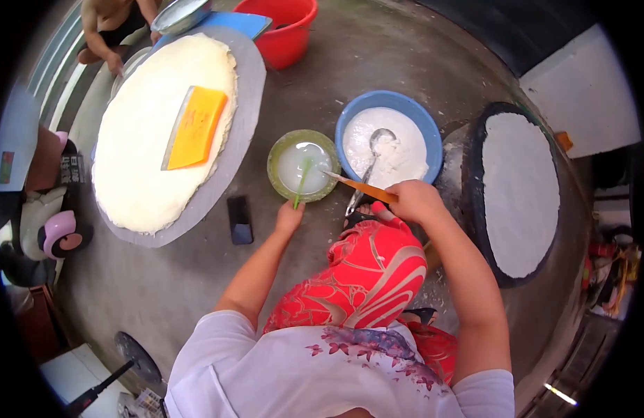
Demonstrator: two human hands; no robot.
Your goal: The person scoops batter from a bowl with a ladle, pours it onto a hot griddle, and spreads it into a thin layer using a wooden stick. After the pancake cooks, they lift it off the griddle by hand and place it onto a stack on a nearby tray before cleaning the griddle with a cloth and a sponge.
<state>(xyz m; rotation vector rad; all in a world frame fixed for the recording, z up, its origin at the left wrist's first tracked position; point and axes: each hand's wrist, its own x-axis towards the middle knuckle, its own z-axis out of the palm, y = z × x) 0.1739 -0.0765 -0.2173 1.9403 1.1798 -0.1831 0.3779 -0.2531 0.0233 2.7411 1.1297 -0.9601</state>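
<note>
My left hand is closed round the lower end of a thin green stick, whose upper part reaches into the milky liquid of a green bowl. In my right hand is the orange handle of a spatula, its pale tip over the right side of that bowl. Behind my right hand stands a blue basin of thick white batter, with a metal ladle resting in it. To the right, a white sheet of batter covers a round black griddle.
A stack of pale flat sheets on a round board carries an orange scraper. A phone lies on the floor. Behind are a red tub and another person at the upper left.
</note>
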